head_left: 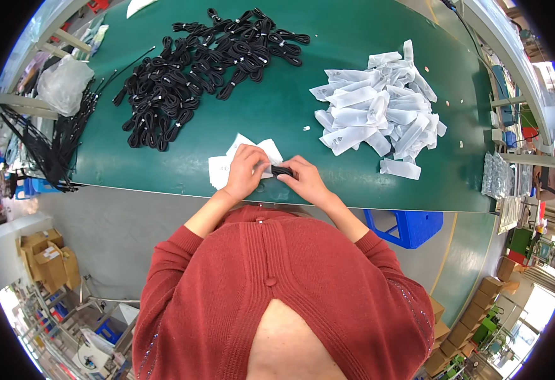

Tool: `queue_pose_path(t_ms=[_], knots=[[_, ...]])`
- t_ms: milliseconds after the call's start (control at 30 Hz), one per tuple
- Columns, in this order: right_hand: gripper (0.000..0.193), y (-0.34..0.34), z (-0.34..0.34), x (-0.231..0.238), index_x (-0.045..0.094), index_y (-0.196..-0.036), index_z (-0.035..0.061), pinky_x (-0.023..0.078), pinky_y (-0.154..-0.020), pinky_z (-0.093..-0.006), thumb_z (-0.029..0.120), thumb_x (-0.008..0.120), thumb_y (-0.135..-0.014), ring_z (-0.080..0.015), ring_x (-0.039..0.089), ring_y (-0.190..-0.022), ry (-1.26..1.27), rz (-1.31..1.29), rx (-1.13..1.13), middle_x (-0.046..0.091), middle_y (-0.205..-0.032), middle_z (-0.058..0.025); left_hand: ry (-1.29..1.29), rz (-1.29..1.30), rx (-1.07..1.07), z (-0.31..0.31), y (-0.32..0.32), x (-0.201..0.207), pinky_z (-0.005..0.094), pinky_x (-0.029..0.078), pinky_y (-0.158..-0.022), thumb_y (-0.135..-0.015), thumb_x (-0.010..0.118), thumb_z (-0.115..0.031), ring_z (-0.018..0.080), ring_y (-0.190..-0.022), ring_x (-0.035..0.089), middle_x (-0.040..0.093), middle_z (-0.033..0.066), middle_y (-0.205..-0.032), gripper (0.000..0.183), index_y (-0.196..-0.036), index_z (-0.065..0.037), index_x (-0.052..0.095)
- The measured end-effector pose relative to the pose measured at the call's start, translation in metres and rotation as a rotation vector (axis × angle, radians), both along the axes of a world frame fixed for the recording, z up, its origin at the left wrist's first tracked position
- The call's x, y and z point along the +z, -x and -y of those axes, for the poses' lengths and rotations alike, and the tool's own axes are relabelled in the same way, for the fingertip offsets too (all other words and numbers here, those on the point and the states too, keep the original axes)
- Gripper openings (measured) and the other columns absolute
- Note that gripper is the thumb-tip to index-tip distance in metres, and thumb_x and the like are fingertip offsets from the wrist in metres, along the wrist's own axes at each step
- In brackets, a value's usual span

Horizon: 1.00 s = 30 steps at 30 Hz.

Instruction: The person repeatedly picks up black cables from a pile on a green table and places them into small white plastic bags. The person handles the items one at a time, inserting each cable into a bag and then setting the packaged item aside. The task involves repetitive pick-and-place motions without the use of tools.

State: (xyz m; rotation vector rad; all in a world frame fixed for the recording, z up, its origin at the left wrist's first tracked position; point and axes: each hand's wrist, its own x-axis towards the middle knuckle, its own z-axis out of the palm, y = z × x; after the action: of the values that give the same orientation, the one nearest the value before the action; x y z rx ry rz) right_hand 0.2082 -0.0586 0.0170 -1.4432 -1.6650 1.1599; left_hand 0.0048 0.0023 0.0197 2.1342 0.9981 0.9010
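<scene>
Near the front edge of the table, my right hand (307, 181) pinches a coiled black cable (282, 171) between thumb and fingers. Just left of it, my left hand (244, 172) is closed, its fingertips on a white plastic bag (269, 151) by the cable's end. How far the cable sits inside the bag is hidden by my fingers. More flat white bags (219, 170) lie under and beside my left hand. Beyond, a large heap of coiled black cables (163, 95) covers the far left. White bags, seemingly filled, form a pile (379, 104) at the right.
The green table (252, 117) carries everything. Long loose black cables (49, 149) hang over its left edge beside a clear plastic bag (65, 84). A blue stool (410, 229) stands below the front edge. Metal frames (511, 63) rise along the right side.
</scene>
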Motion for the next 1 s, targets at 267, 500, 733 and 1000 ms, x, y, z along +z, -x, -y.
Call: queue_pose_path(t_ms=[267,500,733,1000], knots=[[0.048,0.018,-0.026,0.025,0.058,-0.124,0.0068,0.047,-0.064,-0.0235,0.001,0.074,-0.079,-0.0108,0.057,-0.075,-0.332,-0.173,-0.267,0.049,-0.120,-0.0096,0.414,0.352,0.076,-0.035,-0.005,0.021,0.0266,0.045,-0.078,-0.089,0.064,-0.005,0.0121,-0.090,0.056,0.061,0.0042,-0.102,0.003,-0.090,-0.002,0.062],[0.018,-0.014,-0.064,0.032,0.061,-0.099,0.0012,0.048,-0.065,-0.0329,0.010,0.069,-0.085,-0.0232,0.055,-0.072,-0.544,0.154,-0.390,0.058,-0.088,-0.0098,0.586,0.603,0.020,-0.046,-0.035,0.049,0.0240,0.047,-0.074,-0.089,0.064,-0.002,0.0097,-0.084,0.056,0.059,0.0043,-0.103,0.010,-0.099,-0.001,0.063],[0.027,-0.100,-0.095,0.055,0.062,-0.110,0.0032,0.046,-0.088,-0.0443,0.010,0.064,-0.085,-0.0347,0.055,-0.105,-0.652,0.694,-0.869,0.058,-0.107,-0.0166,0.243,-0.080,0.073,-0.009,0.004,-0.020,0.0372,0.050,-0.067,-0.080,0.073,-0.006,0.0272,-0.079,0.059,0.058,0.0107,-0.098,0.024,-0.101,-0.004,0.062],[0.041,0.039,-0.214,0.008,0.060,-0.123,0.0111,0.049,-0.089,-0.0452,0.012,0.067,-0.083,-0.0374,0.056,-0.106,-0.549,0.454,-0.200,0.055,-0.121,-0.0176,-0.016,-0.227,0.068,0.003,0.001,-0.046,0.0414,0.047,-0.073,-0.075,0.072,-0.009,0.0305,-0.085,0.057,0.057,0.0089,-0.091,0.017,-0.089,-0.008,0.062]])
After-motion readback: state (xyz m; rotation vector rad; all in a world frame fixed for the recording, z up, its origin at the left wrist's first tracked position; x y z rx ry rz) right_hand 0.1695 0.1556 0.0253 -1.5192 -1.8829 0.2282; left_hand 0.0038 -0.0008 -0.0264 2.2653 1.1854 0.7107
